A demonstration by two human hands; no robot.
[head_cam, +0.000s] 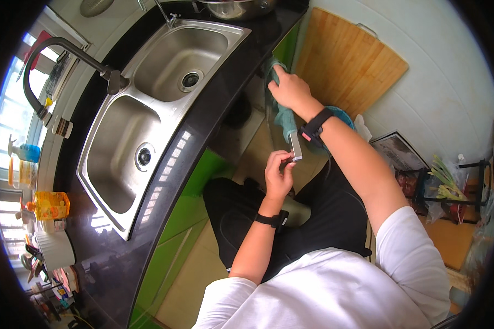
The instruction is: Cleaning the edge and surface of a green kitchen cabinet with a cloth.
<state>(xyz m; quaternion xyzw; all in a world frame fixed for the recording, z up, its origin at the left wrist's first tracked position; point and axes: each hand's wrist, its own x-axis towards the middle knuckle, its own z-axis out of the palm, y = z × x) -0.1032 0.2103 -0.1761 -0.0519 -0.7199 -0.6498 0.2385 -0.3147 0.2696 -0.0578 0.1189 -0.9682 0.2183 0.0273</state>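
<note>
My right hand [290, 88] is on a teal cloth [286, 119] that drapes along a narrow panel, index finger stretched toward its far end. Bare at the near end, the panel's silver edge [295, 146] looks like the top of an open cabinet door. My left hand [279, 174] pinches this near corner between thumb and fingers. Both wrists wear black bands. Under the counter, beside the panel, the open cabinet space [247, 127] is dark and its contents are hard to make out.
A double steel sink [164, 96] with a dark faucet [61, 43] is set in the black countertop [214, 103]. A wooden board [346, 61] leans on the wall at right. Below it are a blue basin [341, 116] and a black rack [475, 201] holding vegetables.
</note>
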